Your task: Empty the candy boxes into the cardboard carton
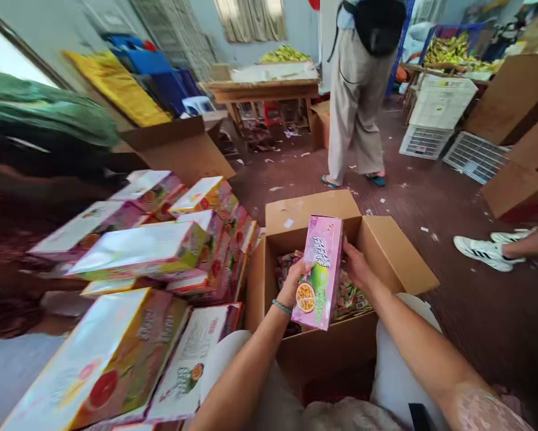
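Observation:
I hold a tall pink box printed with fruit upright over an open cardboard carton. My left hand grips the box's left side, with a green bracelet on that wrist. My right hand is closed on its right side, partly hidden behind it. Inside the carton lie several small colourful wrapped packets.
A stack of similar fruit-printed boxes fills the left side. A person in beige trousers stands beyond the carton. Another person's white shoes rest on the floor at right. White crates, brown cartons and a wooden table stand farther back.

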`<control>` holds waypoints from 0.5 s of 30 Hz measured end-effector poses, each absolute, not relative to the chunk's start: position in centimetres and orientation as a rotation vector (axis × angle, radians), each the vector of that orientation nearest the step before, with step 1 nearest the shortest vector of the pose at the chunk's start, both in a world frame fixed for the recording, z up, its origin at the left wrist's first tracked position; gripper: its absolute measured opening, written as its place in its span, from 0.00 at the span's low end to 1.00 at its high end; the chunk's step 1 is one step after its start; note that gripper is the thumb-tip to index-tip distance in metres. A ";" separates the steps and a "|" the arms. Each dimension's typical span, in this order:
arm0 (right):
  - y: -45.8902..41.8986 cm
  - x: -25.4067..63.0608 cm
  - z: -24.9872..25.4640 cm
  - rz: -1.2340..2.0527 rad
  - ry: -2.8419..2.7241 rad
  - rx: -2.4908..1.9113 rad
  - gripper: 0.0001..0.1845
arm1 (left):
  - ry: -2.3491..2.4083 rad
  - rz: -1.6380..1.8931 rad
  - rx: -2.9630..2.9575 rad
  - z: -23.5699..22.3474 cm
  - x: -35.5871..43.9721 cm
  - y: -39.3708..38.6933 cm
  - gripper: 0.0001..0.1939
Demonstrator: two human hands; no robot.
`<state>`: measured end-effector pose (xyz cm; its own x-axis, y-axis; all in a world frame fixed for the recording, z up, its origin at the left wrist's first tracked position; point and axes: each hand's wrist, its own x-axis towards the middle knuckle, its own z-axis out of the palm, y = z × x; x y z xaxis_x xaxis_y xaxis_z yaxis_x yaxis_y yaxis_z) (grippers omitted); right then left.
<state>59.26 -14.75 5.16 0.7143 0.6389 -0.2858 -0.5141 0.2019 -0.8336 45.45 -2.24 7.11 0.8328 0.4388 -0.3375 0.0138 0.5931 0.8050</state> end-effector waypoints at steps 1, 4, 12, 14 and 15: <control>-14.2 58.9 4.1 0.863 -0.105 -1.070 0.41 | 0.579 0.268 0.940 6.8 45.9 -2.0 0.25; -12.8 57.6 2.6 1.008 -0.112 -0.913 0.43 | 0.651 0.218 0.998 6.4 46.9 -1.2 0.30; -11.8 58.1 4.4 1.041 -0.184 -0.814 0.46 | 0.526 0.189 0.946 7.0 46.6 -0.8 0.35; -12.0 58.2 4.6 1.032 -0.180 -0.823 0.45 | 0.576 0.219 0.933 7.0 46.6 -0.9 0.36; -12.1 58.2 4.6 1.033 -0.175 -0.827 0.45 | 0.601 0.234 0.931 6.9 46.6 -0.9 0.36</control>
